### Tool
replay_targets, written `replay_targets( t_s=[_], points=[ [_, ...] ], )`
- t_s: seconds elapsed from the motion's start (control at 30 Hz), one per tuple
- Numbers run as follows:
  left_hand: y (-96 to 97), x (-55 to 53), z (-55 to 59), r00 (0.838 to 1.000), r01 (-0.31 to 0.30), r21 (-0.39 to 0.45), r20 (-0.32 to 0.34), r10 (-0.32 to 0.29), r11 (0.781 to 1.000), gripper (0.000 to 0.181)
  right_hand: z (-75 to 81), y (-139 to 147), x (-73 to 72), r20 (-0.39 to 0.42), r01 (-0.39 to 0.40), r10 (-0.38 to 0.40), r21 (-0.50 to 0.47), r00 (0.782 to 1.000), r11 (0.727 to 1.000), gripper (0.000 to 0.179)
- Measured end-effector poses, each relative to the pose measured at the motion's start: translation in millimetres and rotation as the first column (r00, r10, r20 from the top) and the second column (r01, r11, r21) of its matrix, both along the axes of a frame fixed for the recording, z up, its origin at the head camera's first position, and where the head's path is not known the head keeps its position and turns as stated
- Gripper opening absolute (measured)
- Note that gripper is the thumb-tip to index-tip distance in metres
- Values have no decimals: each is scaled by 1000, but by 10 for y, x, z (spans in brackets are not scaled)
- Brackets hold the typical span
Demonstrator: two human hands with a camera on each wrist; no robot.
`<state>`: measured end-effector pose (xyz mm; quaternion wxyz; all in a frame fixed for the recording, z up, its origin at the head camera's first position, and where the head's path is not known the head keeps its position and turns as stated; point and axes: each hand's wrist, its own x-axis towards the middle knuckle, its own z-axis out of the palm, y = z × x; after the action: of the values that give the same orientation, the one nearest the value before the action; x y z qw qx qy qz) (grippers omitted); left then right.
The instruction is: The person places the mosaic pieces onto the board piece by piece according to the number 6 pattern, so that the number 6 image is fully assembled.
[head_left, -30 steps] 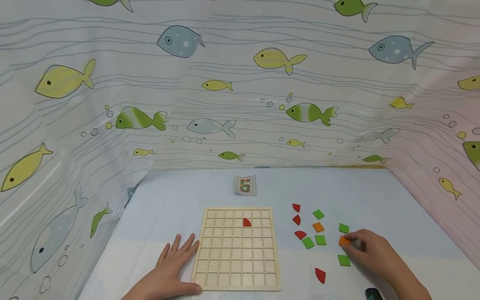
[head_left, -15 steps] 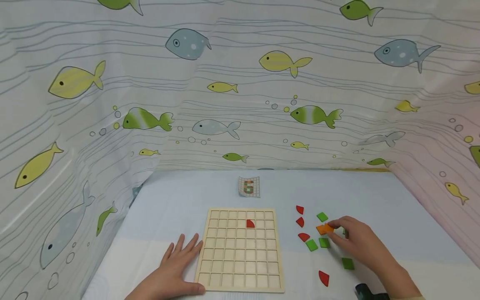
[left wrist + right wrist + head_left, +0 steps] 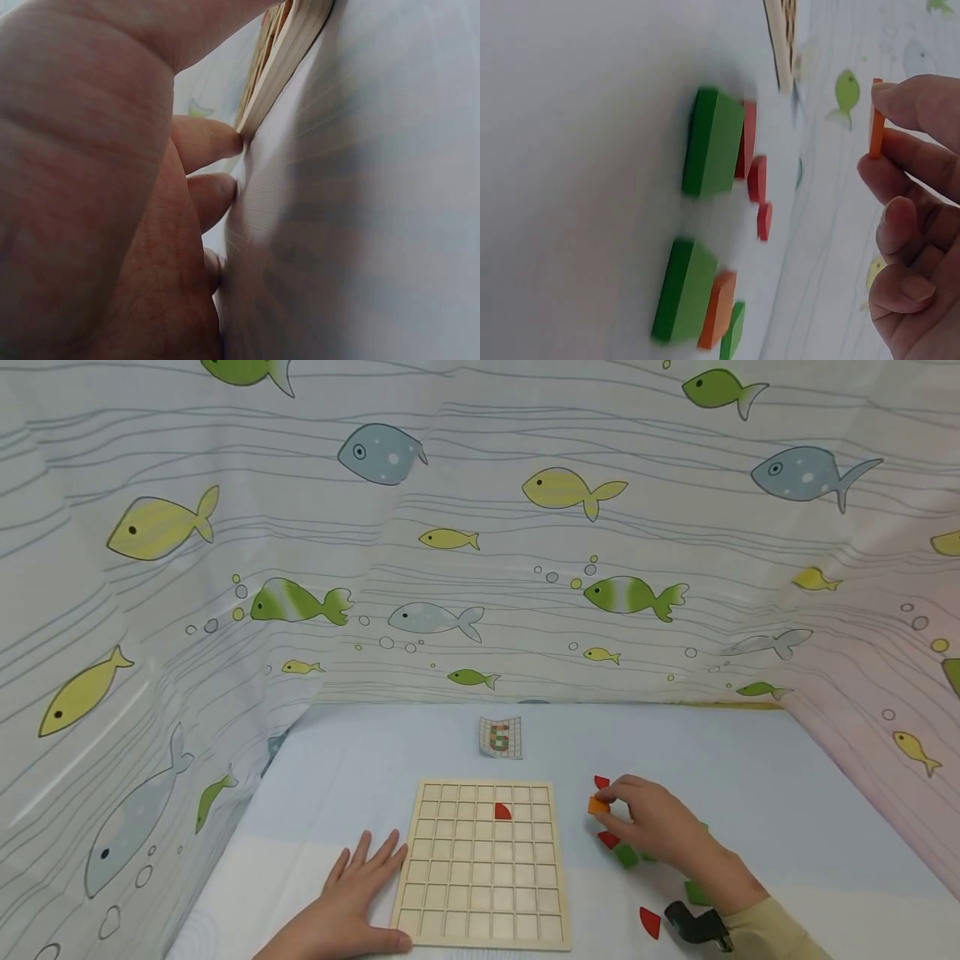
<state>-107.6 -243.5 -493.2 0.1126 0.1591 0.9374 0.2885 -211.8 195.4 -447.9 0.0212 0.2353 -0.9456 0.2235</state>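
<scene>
My right hand (image 3: 651, 817) pinches an orange square tile (image 3: 597, 806) between thumb and fingers, raised above the table to the right of the board. In the right wrist view that orange tile (image 3: 876, 120) is seen edge-on at the fingertips. My left hand (image 3: 348, 897) lies spread at the left side of a wooden grid board (image 3: 482, 864), thumb at its lower left corner. The left wrist view shows its fingers (image 3: 206, 142) along the board's edge (image 3: 281, 64). One red quarter-circle tile (image 3: 502, 812) sits in a cell of the board's second row.
A small pattern card (image 3: 500, 738) lies behind the board. Several red quarter-circles (image 3: 650, 922) and green squares (image 3: 716, 142), plus another orange square (image 3: 718, 309), lie to the board's right. A dark wrist device (image 3: 693, 922) hangs by the right sleeve. Fish-patterned cloth (image 3: 450, 568) walls the table.
My right hand has picked up the orange tile at the far right and carried it left, over the other tiles toward the board. My left hand has stayed by the board.
</scene>
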Motion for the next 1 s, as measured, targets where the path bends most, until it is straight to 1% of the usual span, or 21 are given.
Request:
replay_targets(
  t_s=[0.1,0.13,0.4,0.63,0.77,1.0],
  points=[
    [-1,6,0,1000,2,0,-14,-2,1000,115,10,-143,-37,-50,-61,62,17,997,998,19],
    [-2,7,0,1000,3,-1,-17,-3,1000,115,19,-194,-47,-47,-71,72,17,996,997,19],
    [-8,4,2,1000,10,13,-15,-10,1000,115,36,-579,-151,-83,-120,128,94,988,988,21],
    [-13,0,1,1000,13,14,-12,-13,1000,115,74,-836,-231,-39,-135,139,99,989,986,22],
    [-12,1,16,1000,24,22,-20,-23,999,114,58,-954,-281,-26,-163,166,101,986,981,22],
    [-8,-8,48,999,26,39,16,-27,999,113,4,-1157,-345,17,-207,207,123,978,971,21]
  ],
)
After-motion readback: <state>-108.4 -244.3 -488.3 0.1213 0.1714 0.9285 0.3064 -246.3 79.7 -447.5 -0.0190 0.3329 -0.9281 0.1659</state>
